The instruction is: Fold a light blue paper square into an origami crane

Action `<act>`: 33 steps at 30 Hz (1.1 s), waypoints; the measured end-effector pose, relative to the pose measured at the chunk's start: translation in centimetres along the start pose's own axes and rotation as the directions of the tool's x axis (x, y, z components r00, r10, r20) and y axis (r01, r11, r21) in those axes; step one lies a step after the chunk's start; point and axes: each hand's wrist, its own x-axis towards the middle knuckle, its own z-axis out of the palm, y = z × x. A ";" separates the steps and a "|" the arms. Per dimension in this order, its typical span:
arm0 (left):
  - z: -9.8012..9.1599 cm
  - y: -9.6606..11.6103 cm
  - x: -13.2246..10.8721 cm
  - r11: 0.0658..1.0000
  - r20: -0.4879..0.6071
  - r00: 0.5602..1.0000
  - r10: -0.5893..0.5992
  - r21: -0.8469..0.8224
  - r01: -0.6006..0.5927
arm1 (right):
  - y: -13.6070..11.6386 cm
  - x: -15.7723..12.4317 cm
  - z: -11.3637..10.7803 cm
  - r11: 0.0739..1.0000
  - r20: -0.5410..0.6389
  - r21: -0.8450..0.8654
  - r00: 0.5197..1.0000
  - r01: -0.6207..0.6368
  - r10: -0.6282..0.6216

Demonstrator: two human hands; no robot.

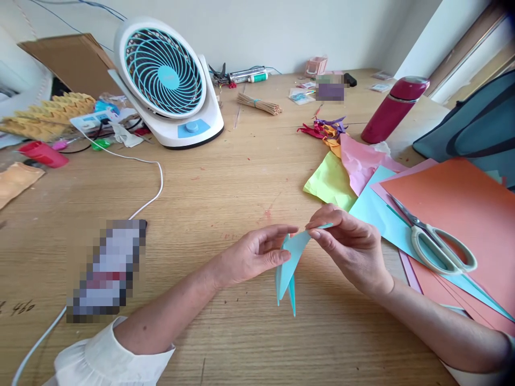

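Note:
A folded light-blue paper piece (290,265) hangs between my two hands just above the wooden table (225,182), its two points aimed down toward me. My left hand (257,254) grips its left side with thumb and curled fingers. My right hand (348,244) pinches the paper's upper tip between thumb and forefinger. Both hands are closed on the same piece.
Scissors (436,244) lie on orange and blue paper sheets (462,209) at the right, beside yellow and pink sheets (341,171). A white-and-teal desk fan (169,80) stands at the back left, its cable (137,161) trailing toward me. A red bottle (392,110) lies at the back right.

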 end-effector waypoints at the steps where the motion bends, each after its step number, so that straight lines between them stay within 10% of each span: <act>1: 0.1 -0.3 0.0 0.999 0.018 1.000 -0.004 -0.037 0.004 | -0.1 0.0 0.0 1.000 0.003 -0.007 1.000 0.030 -0.030; 7: 1.2 -1.1 -0.2 0.999 0.004 1.000 -0.001 -0.035 0.001 | -0.5 -0.2 -0.1 0.994 0.046 -0.021 0.993 0.106 -0.105; 17: 2.5 0.8 -1.0 0.867 -0.280 0.942 0.187 0.498 -0.024 | 0.0 -0.4 0.0 0.988 0.049 -0.079 0.990 0.133 -0.130; 33: 2.9 0.1 -0.5 0.965 -0.200 0.978 0.059 0.261 -0.005 | -0.7 -1.2 0.8 0.888 0.213 -0.306 0.934 0.342 -0.286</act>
